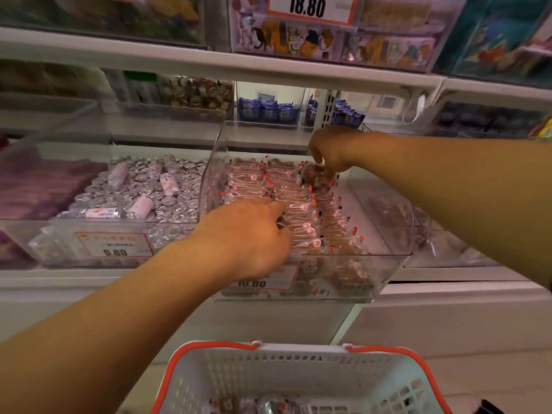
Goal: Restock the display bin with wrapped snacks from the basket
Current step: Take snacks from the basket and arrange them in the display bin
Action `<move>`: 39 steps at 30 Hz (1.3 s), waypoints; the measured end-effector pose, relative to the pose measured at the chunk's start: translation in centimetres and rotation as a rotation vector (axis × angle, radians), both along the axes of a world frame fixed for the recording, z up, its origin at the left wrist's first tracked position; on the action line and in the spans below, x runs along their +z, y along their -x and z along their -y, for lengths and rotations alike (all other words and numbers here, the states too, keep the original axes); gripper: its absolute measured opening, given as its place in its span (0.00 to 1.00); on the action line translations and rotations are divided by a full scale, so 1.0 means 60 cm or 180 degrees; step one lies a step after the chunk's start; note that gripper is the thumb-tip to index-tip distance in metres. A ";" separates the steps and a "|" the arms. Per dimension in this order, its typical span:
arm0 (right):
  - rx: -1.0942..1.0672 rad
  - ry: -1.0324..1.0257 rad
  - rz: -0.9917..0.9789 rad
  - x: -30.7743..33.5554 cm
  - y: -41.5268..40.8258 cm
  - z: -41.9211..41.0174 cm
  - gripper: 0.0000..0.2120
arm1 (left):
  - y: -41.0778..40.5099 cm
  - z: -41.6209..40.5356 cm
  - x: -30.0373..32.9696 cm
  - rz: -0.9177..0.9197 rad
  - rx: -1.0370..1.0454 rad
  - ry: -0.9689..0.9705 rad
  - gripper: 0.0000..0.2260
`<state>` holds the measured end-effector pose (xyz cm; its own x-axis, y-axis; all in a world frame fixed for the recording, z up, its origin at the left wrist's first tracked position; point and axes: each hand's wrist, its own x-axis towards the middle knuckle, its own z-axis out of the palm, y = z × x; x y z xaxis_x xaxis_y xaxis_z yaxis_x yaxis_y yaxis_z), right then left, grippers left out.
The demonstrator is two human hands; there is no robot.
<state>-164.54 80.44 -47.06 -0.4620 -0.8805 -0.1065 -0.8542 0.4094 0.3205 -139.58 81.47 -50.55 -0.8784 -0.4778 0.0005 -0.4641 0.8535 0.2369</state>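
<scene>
Head view, shop shelving.

Display bin (385, 270): clear plastic, pulled forward off the middle shelf (448, 282), front edge overhanging. Holds rows of wrapped snacks (301, 210), brown pieces in clear wrappers with red-and-white marks, laid in tidy lines across its left and centre; the right part of the bin floor is bare. A price label (263, 280) reading 10.80 sits on the bin front, partly hidden by the left wrist.

Left hand (254, 234): reaches into the bin at its near left, fingers curled down onto the snack rows. Whether it pinches a piece cannot be told; the fingertips are hidden.

Right hand (331, 153): over the far right of the rows, fingers bent downward and gripping a single wrapped snack (313, 174), held just above the rows.

Basket (298, 375): white lattice plastic with orange rim and handles, at bottom centre below the bin. A few wrapped pieces (268, 406) lie on its floor.

Neighbouring bin (38, 234), left: silver foil sweets and white-pink rolls, label reading 9.80.

Upper shelf (179, 58): colourful packets behind a sign (307, 7) reading 18.80.

Back of middle shelf: blue packets (268, 110) in a clear tray.
</scene>
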 end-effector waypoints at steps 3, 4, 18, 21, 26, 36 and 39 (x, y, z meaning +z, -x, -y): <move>-0.0083 0.0075 0.0022 -0.005 0.000 0.002 0.21 | -0.003 -0.002 0.000 0.0010 -0.0013 0.0043 0.24; -0.0093 0.0120 0.0039 -0.007 0.000 0.003 0.20 | -0.003 -0.002 0.000 0.0018 -0.0032 0.0052 0.24; 0.0286 0.0173 -0.0346 0.006 -0.052 -0.052 0.07 | -0.014 -0.013 0.001 -0.1091 -0.0042 0.0597 0.11; 0.0411 0.0687 -0.0292 0.023 -0.094 -0.099 0.08 | -0.039 -0.018 0.018 -0.1589 -0.0515 0.0781 0.09; 0.1443 0.4182 0.0230 -0.091 -0.216 -0.278 0.03 | -0.083 -0.056 -0.029 -0.1687 -0.1607 0.0892 0.11; -0.2157 0.0644 0.3686 -0.638 -0.347 -0.452 0.36 | -0.180 -0.146 -0.488 0.1840 0.0814 -0.1600 0.30; -0.2924 0.0471 0.3780 -0.685 -0.349 -0.456 0.58 | -0.199 -0.178 -0.592 0.1477 0.1860 -0.2569 0.42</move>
<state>-143.60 107.80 -88.18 -0.5541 -0.3774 -0.7420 -0.0163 0.8961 -0.4436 -127.64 92.15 -86.06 -0.3506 -0.5313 -0.7712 -0.9346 0.1454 0.3246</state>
